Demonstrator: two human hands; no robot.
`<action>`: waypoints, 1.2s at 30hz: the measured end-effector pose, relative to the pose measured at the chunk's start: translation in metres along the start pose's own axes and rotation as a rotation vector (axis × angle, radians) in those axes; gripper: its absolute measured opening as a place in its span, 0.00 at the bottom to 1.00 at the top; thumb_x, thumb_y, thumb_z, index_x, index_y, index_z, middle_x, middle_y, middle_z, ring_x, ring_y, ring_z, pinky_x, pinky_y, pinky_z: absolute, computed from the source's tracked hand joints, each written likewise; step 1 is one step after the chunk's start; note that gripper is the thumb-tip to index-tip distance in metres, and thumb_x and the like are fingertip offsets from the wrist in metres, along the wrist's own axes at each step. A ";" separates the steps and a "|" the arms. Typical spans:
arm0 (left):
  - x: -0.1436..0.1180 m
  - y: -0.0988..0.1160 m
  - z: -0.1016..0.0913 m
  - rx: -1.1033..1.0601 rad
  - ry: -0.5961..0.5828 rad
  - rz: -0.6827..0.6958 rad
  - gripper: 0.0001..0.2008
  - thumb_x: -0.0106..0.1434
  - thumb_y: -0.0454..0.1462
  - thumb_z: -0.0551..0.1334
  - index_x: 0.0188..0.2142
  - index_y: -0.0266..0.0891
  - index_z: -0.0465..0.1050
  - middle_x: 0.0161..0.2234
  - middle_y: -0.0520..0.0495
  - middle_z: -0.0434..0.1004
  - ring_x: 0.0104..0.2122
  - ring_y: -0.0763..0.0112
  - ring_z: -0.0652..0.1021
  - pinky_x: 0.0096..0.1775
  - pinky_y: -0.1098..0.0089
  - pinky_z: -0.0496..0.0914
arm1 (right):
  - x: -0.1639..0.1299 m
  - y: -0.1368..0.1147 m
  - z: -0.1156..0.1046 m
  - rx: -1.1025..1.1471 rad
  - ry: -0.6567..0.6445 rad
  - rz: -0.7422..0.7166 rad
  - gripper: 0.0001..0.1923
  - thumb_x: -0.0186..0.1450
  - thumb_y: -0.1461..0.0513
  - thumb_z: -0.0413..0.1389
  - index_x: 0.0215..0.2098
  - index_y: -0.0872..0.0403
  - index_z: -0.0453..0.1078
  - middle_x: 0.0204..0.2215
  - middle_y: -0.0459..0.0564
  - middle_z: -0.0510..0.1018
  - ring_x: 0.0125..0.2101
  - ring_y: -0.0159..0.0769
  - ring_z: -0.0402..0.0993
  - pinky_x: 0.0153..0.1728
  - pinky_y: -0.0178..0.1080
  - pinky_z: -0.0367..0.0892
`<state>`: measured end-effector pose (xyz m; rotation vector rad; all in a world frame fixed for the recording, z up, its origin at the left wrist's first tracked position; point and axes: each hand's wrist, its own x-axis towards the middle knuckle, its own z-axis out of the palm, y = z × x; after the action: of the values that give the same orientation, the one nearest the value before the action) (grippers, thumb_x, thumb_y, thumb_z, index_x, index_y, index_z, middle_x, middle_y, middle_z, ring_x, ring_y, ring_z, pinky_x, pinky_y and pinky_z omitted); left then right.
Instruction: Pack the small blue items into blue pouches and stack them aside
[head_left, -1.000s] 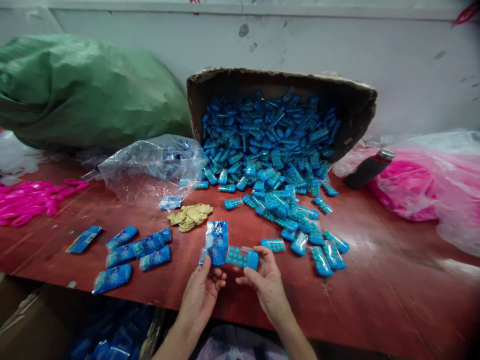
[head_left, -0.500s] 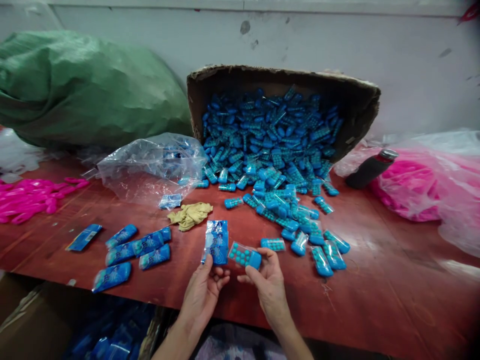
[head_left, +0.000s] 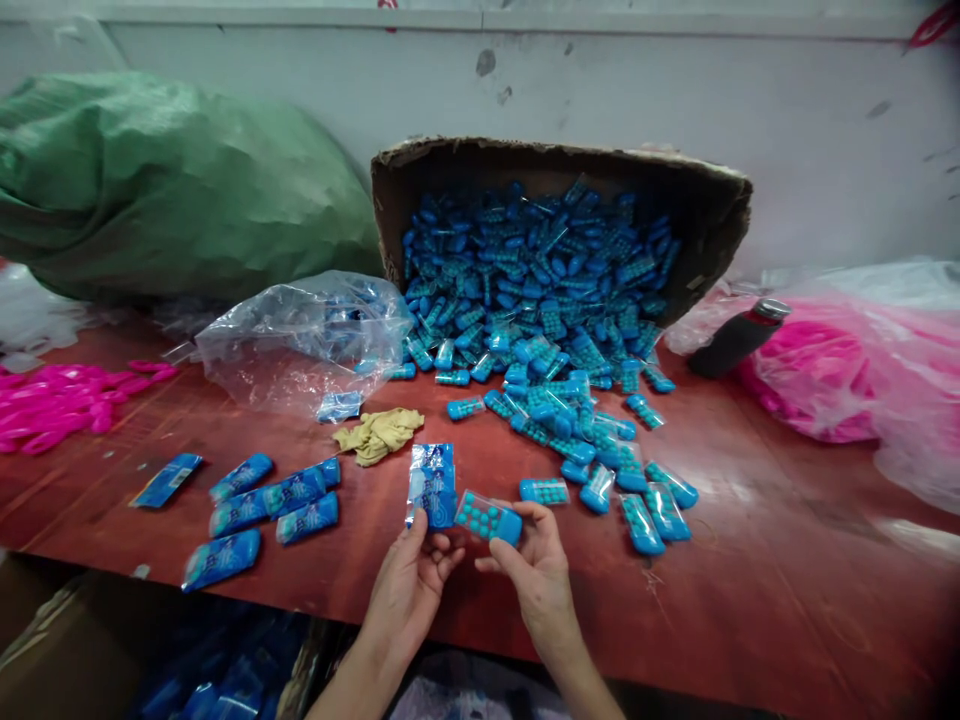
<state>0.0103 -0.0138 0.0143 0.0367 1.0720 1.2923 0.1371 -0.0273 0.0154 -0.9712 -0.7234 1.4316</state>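
Left hand [head_left: 409, 590] pinches the printed sleeve [head_left: 432, 487], right hand [head_left: 536, 575] grips a blue case [head_left: 489, 518] at its mouth above the table edge; six sleeved packs [head_left: 259, 505] lie done, the spilled heap [head_left: 540, 300] waits.

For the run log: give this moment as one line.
left hand: holds blue sachet | right hand: holds blue case | both above red table
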 end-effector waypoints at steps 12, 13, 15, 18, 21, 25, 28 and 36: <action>-0.002 -0.001 -0.001 0.011 0.001 0.000 0.05 0.57 0.33 0.58 0.25 0.35 0.66 0.15 0.52 0.70 0.19 0.75 0.74 0.27 0.69 0.73 | -0.002 -0.004 0.002 -0.033 0.010 -0.020 0.16 0.55 0.63 0.58 0.38 0.49 0.58 0.40 0.46 0.70 0.35 0.34 0.72 0.26 0.35 0.74; -0.002 -0.001 -0.001 0.016 -0.001 0.001 0.05 0.56 0.33 0.58 0.25 0.35 0.66 0.15 0.52 0.70 0.20 0.74 0.74 0.26 0.69 0.73 | -0.002 -0.004 0.002 -0.039 0.009 -0.018 0.16 0.55 0.63 0.58 0.38 0.49 0.58 0.40 0.46 0.70 0.35 0.34 0.72 0.26 0.35 0.73; -0.002 -0.001 -0.001 0.025 -0.006 0.009 0.05 0.56 0.33 0.59 0.25 0.35 0.66 0.15 0.51 0.71 0.21 0.72 0.75 0.26 0.69 0.73 | -0.003 -0.002 0.001 -0.051 0.006 -0.024 0.15 0.56 0.63 0.58 0.39 0.49 0.58 0.41 0.46 0.69 0.35 0.34 0.72 0.26 0.34 0.73; -0.002 0.000 -0.001 0.021 -0.012 0.013 0.05 0.56 0.33 0.59 0.25 0.35 0.66 0.15 0.52 0.71 0.20 0.73 0.75 0.26 0.69 0.73 | -0.005 0.000 -0.001 -0.070 -0.011 -0.042 0.15 0.56 0.64 0.57 0.40 0.49 0.58 0.41 0.46 0.69 0.36 0.34 0.71 0.26 0.34 0.73; -0.001 0.000 -0.002 0.002 -0.013 0.008 0.04 0.56 0.33 0.59 0.25 0.35 0.66 0.15 0.52 0.71 0.19 0.75 0.74 0.26 0.70 0.73 | -0.005 0.000 -0.002 -0.086 -0.019 -0.059 0.15 0.57 0.64 0.57 0.40 0.49 0.59 0.42 0.47 0.69 0.37 0.34 0.70 0.27 0.33 0.73; 0.000 -0.001 -0.004 0.021 -0.042 0.011 0.05 0.55 0.34 0.60 0.25 0.35 0.66 0.15 0.52 0.71 0.20 0.73 0.75 0.27 0.69 0.73 | -0.004 -0.003 0.000 -0.079 -0.023 -0.060 0.14 0.57 0.64 0.57 0.40 0.50 0.59 0.40 0.46 0.70 0.36 0.33 0.70 0.26 0.33 0.73; 0.000 -0.002 -0.005 0.033 -0.044 0.021 0.06 0.55 0.36 0.60 0.25 0.35 0.67 0.15 0.52 0.71 0.22 0.70 0.76 0.27 0.69 0.73 | -0.003 -0.003 0.001 -0.057 0.013 -0.059 0.14 0.57 0.63 0.57 0.39 0.49 0.59 0.37 0.44 0.70 0.34 0.32 0.71 0.26 0.33 0.73; 0.000 -0.001 -0.003 0.020 -0.029 -0.003 0.05 0.55 0.34 0.60 0.24 0.35 0.67 0.15 0.52 0.71 0.20 0.72 0.75 0.26 0.70 0.73 | -0.005 0.005 -0.002 -0.035 0.023 -0.051 0.15 0.55 0.62 0.59 0.39 0.49 0.60 0.41 0.46 0.70 0.36 0.34 0.71 0.28 0.34 0.73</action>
<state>0.0091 -0.0161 0.0123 0.0689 1.0599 1.2752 0.1361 -0.0332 0.0113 -0.9886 -0.7534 1.3653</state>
